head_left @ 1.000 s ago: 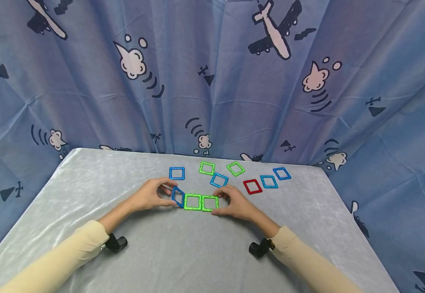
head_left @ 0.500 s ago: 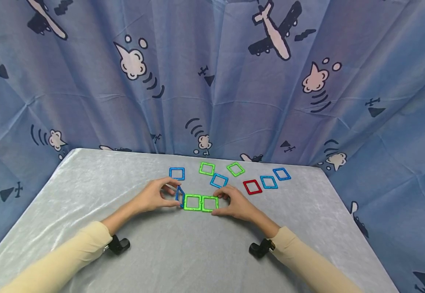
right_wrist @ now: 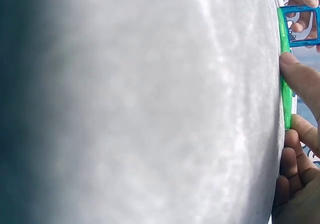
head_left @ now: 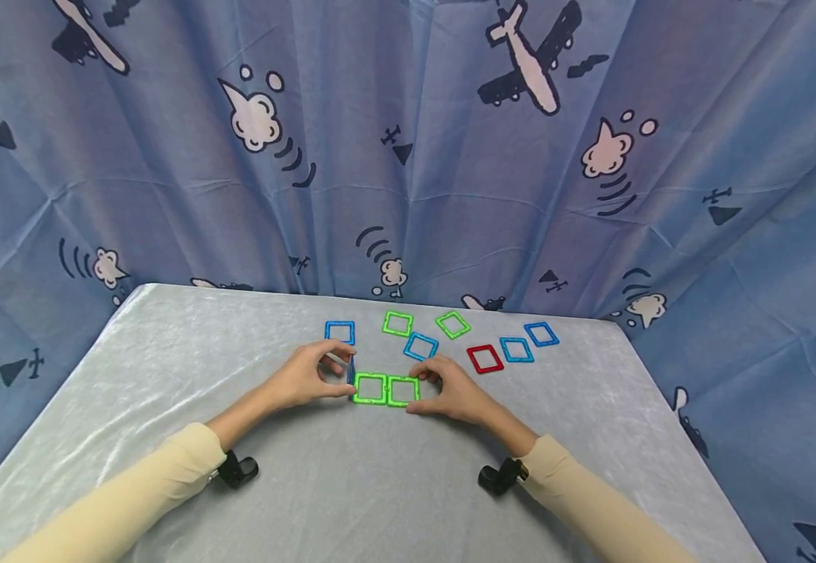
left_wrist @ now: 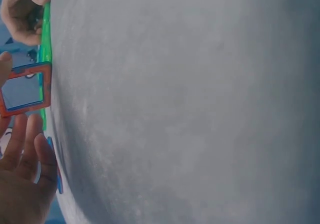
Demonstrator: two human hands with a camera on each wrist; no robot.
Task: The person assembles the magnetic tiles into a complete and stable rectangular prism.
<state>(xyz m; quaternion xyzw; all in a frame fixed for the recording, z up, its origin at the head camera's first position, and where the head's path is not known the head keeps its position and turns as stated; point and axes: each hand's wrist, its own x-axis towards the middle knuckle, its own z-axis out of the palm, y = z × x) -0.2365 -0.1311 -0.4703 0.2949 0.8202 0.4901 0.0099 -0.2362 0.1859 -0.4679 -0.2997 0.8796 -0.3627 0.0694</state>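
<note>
My left hand (head_left: 302, 379) pinches a blue square magnetic tile (head_left: 351, 371) between thumb and fingers. This tile stands upright, almost edge-on in the head view, at the left side of two green square tiles. In the left wrist view the upright tile (left_wrist: 47, 86) shows an orange-red face with blue inner edges. The left green tile (head_left: 370, 402) and the right green tile (head_left: 402, 379) lie flat, side by side and joined. My right hand (head_left: 453, 389) holds the right green tile by its near and far edges, thumb on the near side.
Behind the hands lie loose tiles: a blue one (head_left: 340, 322), a green one (head_left: 398, 314), another blue one (head_left: 421, 336) and a red one (head_left: 485, 371). Several more are at the back right. A grey cloth covers the table (head_left: 380, 500); a patterned curtain (head_left: 338, 219) hangs behind.
My left hand has moved right and turned the blue tile from a slant to upright against the green pair. The right hand and green tiles have stayed in place.
</note>
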